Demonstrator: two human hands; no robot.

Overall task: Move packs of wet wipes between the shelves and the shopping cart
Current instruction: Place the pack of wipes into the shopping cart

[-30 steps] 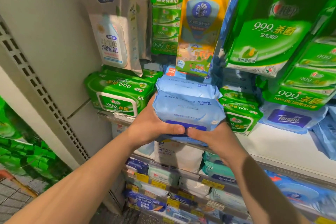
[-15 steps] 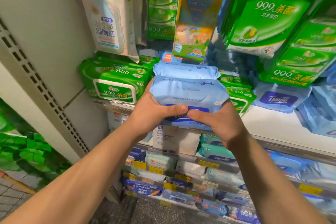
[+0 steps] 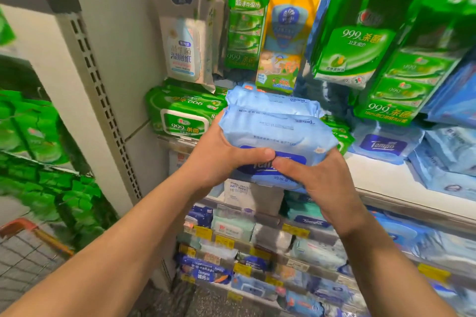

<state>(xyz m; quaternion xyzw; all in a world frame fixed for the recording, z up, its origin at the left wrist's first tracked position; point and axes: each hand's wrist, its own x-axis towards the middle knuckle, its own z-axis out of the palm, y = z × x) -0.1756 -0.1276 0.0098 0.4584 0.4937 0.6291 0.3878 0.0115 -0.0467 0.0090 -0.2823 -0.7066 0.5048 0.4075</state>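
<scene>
Your fingers (image 3: 268, 153) cover the logo on the blue wipes pack (image 3: 278, 131); beneath them, lower-shelf labels (image 3: 224, 240) blur, and the shopping cart (image 3: 23, 247) is edge-cropped.

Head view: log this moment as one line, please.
left hand: grips blue wipes packs | right hand: grips same packs | packs: stacked, held before shelf | cart: lower left

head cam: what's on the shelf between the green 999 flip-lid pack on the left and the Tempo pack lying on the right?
In the head view, the stacked blue packs, gripped by the left hand and right hand, and smaller green packs behind.
</scene>
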